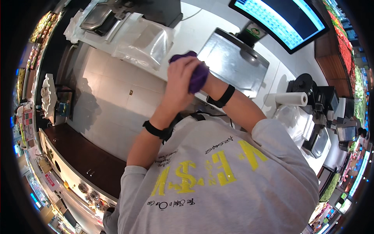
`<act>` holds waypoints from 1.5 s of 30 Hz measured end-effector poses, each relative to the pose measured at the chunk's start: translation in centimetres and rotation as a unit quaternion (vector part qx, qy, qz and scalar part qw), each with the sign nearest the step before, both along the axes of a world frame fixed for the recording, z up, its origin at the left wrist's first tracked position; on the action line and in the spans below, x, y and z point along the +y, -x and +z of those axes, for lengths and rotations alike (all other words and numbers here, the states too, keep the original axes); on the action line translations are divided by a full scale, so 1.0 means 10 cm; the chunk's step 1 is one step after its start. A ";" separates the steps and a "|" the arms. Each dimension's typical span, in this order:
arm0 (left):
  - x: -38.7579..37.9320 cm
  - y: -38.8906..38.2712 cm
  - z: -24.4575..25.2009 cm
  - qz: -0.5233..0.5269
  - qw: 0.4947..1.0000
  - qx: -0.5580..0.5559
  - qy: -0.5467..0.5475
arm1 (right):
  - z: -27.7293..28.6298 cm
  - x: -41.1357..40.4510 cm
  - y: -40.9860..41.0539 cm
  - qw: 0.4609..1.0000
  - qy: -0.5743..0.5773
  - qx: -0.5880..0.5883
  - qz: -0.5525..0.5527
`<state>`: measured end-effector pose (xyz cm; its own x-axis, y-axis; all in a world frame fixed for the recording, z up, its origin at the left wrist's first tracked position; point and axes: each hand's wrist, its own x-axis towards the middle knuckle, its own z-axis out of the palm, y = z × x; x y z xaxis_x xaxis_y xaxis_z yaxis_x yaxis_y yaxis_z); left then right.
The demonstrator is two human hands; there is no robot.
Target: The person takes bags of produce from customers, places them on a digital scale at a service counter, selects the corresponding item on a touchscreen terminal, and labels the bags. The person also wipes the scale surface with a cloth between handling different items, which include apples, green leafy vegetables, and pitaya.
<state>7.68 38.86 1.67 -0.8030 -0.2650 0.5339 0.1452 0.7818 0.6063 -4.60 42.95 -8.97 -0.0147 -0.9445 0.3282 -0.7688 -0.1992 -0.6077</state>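
Note:
My left hand (182,74) is closed around a crumpled purple cloth (199,77), its fingers bent over the top. My right hand (207,83) is pressed against the cloth from the other side, and its fingers are mostly hidden behind it. The two hands meet in front of my chest, over the near edge of a white counter. Just beyond them is a metal weighing plate (230,63) of a scale, its surface shiny. A black band circles each wrist.
A lit touch screen (286,20) stands past the plate. Clear plastic bags (143,41) lie on the counter at left, near another scale (96,17). At right are a roll of plastic bags (290,99), more bags (293,122) and a further scale (317,143). A dark brown surface (87,158) is at lower left.

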 end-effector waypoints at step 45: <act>-3.20 -1.79 -0.69 0.195 0.841 -0.084 -0.498 | 0.30 -2.77 -0.84 0.942 -0.208 -0.253 0.076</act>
<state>25.62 6.87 -5.20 -0.5936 -0.7741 -0.2200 -0.1573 -0.1566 0.9751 3.81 15.24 -5.92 0.0757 -0.9937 -0.0830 -0.3410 0.0524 -0.9386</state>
